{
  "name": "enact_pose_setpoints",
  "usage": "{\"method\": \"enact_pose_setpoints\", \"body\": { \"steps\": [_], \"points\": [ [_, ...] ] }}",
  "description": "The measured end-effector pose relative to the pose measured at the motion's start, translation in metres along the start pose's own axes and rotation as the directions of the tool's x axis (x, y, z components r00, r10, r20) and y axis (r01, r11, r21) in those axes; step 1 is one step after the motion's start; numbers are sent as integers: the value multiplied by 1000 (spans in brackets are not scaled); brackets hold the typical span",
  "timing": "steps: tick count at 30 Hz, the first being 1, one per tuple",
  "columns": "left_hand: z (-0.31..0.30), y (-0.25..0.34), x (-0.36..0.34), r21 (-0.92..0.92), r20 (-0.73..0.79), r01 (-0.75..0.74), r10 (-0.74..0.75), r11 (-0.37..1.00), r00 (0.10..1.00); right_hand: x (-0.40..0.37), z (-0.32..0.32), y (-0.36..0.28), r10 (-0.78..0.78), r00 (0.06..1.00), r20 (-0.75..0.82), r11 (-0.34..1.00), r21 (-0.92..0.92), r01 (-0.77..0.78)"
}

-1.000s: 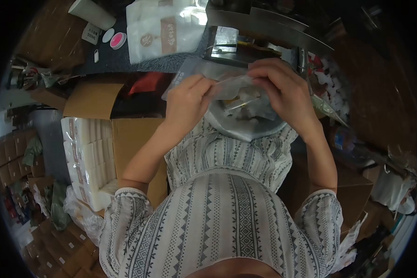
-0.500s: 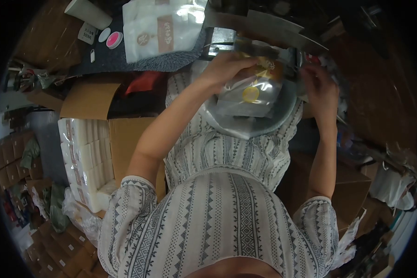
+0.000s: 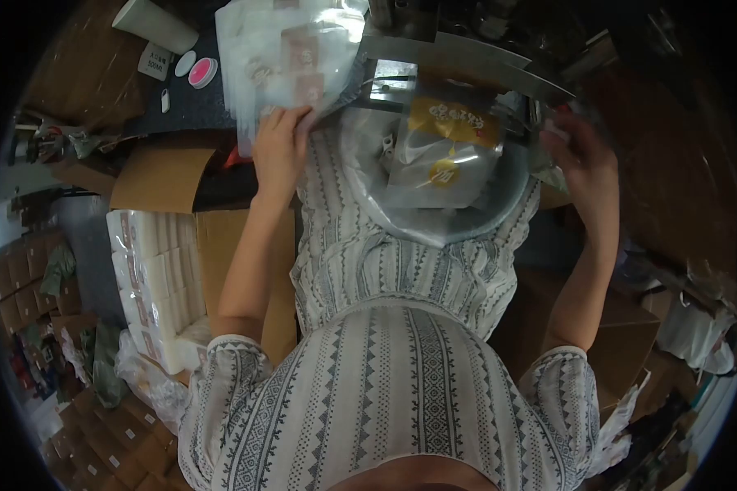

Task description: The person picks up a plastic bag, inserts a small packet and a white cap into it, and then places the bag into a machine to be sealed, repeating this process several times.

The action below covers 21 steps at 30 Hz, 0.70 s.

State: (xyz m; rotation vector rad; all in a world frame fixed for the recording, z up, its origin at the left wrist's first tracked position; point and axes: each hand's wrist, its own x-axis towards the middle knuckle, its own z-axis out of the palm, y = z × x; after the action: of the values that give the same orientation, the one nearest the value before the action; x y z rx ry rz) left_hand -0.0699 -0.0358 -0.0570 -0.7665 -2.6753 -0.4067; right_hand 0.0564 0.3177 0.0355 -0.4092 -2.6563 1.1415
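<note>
My left hand (image 3: 278,146) rests on the near edge of a stack of clear bags with brown labels (image 3: 291,57) on the dark mat, its fingers pinching the lowest bag's corner. A filled clear pouch with yellow labels (image 3: 444,155) lies in the metal bowl (image 3: 499,204) in front of me. My right hand (image 3: 580,155) hovers at the bowl's right rim, beside a heap of small wrapped items; its fingers are blurred and what they hold is unclear.
A white cup (image 3: 154,24), a pink lid (image 3: 202,72) and a small label card sit at the mat's far left. Cardboard boxes (image 3: 229,245) and wrapped white packs (image 3: 151,278) stand at my left. A metal machine (image 3: 467,49) stands behind the bowl.
My left hand let go of the filled pouch, which now lies in the bowl, and moved left onto the stack of empty bags. My right hand stayed at the bowl's right side.
</note>
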Motion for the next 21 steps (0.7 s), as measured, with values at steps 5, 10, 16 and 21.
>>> {"method": "enact_pose_setpoints", "body": {
  "steps": [5,10,16,21],
  "points": [
    [-39,46,-3,-274,-192,72,-128,959,973,-2,53,-53,-317,935,160,939,189,287],
    [-49,75,-6,-401,-80,-44,13,915,997,2,75,-58,-645,755,116,759,-18,651],
    [-14,108,18,-741,426,317,50,592,903,4,49,-40,-238,925,296,965,180,190],
    [14,116,66,-675,724,706,3,215,690,-2,20,-5,-234,972,-25,882,-427,201]
  ]
}}
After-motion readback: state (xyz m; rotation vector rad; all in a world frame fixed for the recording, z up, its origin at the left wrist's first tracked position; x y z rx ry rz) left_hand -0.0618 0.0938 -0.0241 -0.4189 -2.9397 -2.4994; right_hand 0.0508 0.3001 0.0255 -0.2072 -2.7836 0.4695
